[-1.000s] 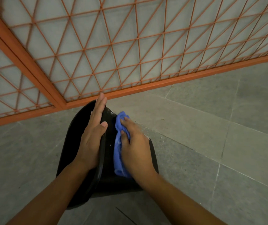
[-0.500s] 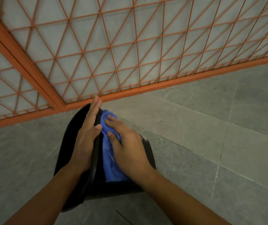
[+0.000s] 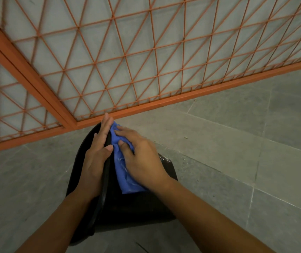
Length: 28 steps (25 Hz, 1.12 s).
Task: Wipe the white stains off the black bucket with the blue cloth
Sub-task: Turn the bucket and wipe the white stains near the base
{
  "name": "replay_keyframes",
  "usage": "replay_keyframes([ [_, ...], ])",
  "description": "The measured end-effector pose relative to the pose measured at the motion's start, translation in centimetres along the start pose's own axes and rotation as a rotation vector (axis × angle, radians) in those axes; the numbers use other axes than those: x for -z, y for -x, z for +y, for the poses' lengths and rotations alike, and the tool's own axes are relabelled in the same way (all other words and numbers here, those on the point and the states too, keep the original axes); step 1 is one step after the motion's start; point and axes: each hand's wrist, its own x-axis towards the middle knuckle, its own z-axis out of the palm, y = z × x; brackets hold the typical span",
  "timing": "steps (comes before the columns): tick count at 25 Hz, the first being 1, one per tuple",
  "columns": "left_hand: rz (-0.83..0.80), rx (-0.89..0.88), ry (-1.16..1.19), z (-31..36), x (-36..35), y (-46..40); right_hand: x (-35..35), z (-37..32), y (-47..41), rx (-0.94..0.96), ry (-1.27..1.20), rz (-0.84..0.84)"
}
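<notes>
The black bucket (image 3: 127,207) lies on its side on the grey floor, mouth toward the left. My left hand (image 3: 95,157) rests flat on its rim, fingers stretched out and pointing away from me. The blue cloth (image 3: 123,170) is spread over the bucket's outer wall just right of the rim. My right hand (image 3: 142,157) presses down on the cloth with fingers spread, covering most of it. A few white specks show on the bucket's edge (image 3: 163,157) to the right of that hand.
An orange metal grid fence (image 3: 146,61) stands right behind the bucket, its bottom rail (image 3: 182,96) almost at my left fingertips. Grey stone floor tiles (image 3: 237,152) spread to the right and to the left.
My right hand has pushed the blue cloth forward along the bucket wall, toward the fence. The cloth now lies flatter and wider. My left hand stays on the rim.
</notes>
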Motion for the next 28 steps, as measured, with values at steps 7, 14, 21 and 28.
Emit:
replay_keyframes([
  [7, -0.032, -0.051, -0.062, 0.1, -0.9, 0.7, 0.2, -0.1, 1.7, -0.027, -0.091, 0.050],
  [14, -0.063, -0.057, -0.119, 0.7, -1.7, 0.4, 0.9, 1.3, 1.5, -0.173, -0.129, 0.128],
  [21, -0.034, -0.036, -0.097, 0.2, -1.1, 0.2, 1.0, 2.3, 0.4, -0.135, -0.078, 0.094],
  [28, -0.046, -0.050, -0.071, 0.3, -1.6, 0.0, 0.8, 1.5, 1.3, -0.051, -0.087, 0.100],
])
